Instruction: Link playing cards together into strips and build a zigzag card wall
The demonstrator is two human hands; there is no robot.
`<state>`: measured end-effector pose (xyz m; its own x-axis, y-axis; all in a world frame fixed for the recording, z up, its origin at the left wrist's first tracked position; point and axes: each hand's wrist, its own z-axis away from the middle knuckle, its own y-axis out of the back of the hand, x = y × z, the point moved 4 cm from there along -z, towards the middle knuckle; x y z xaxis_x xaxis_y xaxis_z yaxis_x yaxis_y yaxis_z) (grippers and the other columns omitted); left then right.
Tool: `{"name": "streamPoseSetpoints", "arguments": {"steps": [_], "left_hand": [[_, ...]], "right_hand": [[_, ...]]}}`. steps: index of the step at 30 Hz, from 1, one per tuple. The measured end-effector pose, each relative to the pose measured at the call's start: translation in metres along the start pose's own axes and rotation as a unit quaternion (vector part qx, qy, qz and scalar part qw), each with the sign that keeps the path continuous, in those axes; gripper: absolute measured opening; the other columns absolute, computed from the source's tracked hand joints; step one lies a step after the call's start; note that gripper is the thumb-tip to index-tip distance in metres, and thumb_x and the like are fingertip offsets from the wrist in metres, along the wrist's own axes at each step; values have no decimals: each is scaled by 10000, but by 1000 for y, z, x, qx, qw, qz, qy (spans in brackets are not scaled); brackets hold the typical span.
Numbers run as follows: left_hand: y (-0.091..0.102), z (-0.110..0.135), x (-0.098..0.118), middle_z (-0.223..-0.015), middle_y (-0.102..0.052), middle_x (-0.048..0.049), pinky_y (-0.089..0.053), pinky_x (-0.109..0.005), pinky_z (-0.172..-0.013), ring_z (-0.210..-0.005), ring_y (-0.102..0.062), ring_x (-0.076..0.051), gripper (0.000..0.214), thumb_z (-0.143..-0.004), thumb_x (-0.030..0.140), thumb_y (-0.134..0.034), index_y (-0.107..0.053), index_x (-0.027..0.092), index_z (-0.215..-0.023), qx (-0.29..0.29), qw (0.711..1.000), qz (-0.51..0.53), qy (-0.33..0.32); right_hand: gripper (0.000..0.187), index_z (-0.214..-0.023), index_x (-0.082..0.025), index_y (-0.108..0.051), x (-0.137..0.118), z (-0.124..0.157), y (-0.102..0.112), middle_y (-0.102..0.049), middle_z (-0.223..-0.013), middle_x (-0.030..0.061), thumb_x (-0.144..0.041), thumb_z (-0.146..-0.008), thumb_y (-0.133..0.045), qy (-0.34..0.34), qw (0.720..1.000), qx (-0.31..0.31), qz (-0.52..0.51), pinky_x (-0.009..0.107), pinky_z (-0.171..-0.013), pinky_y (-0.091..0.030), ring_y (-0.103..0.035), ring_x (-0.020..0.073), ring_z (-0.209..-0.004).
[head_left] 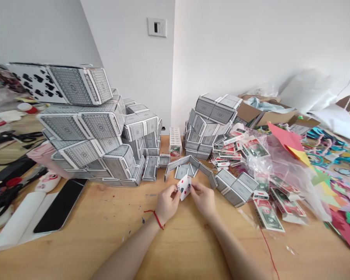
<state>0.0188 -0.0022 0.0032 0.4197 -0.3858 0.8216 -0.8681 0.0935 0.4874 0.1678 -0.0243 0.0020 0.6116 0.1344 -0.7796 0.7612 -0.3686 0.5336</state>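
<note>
Above the wooden table (105, 249), the left hand (167, 203) and right hand (203, 200) are close together, their fingertips pinching a playing card (184, 187) from either side and holding it up off the surface with its red pips showing. Just ahead stands a low zigzag of joined cards (189, 165), and a block of gray-backed cards (236, 189) lies just right of it. Taller stacks (84, 132) of similar blocks rise to the left, with a smaller stack (212, 124) to the right. Banknote-printed cards (268, 214) and a clear plastic bag (282, 167) lie further right. The step in hand looks like handling this single card; any move near the zigzag would call for a steady pinch.
</note>
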Motion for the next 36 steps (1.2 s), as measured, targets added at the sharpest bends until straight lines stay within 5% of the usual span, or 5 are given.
{"name": "streamPoseSetpoints", "arguments": {"steps": [6, 13, 25, 36], "left_hand": [[-3, -1, 6, -598, -574, 3, -395, -188, -563, -566, -549, -104, 170, -785, 249, -465, -456, 178, -631, 1, 1000, 1, -13], [5, -2, 3, -628, -590, -11, -403, -193, -566, -604, -563, -116, 155, -780, 248, -471, -473, 173, -644, 56, 998, -11, -15], [4, 0, 10, -617, -579, 4, -411, -181, -572, -571, -546, -94, 163, -782, 212, -475, -480, 173, -624, 37, 999, 15, -29], [6, -2, 10, -640, -597, -7, -417, -197, -596, -591, -550, -106, 153, -777, 226, -475, -491, 176, -633, 38, 999, 6, -22]], "right_hand": [[232, -834, -156, -666, -11, 7, 1, -666, -640, 79, -218, -795, -446, 82, 973, 104, 187, 259, -580, -449, -605, 168, -569], [249, -960, -198, -631, -5, 0, 2, -686, -875, 47, -222, -774, -468, 31, 999, 41, 18, 261, -680, -496, -640, 165, -726], [174, -801, -176, -607, -1, 3, 0, -682, -744, 63, -294, -751, -490, -9, 991, 25, 130, 294, -647, -474, -641, 200, -695], [184, -782, -186, -623, -4, -1, 2, -668, -750, 46, -266, -767, -458, 17, 997, -16, 73, 254, -628, -442, -598, 158, -643]]}}
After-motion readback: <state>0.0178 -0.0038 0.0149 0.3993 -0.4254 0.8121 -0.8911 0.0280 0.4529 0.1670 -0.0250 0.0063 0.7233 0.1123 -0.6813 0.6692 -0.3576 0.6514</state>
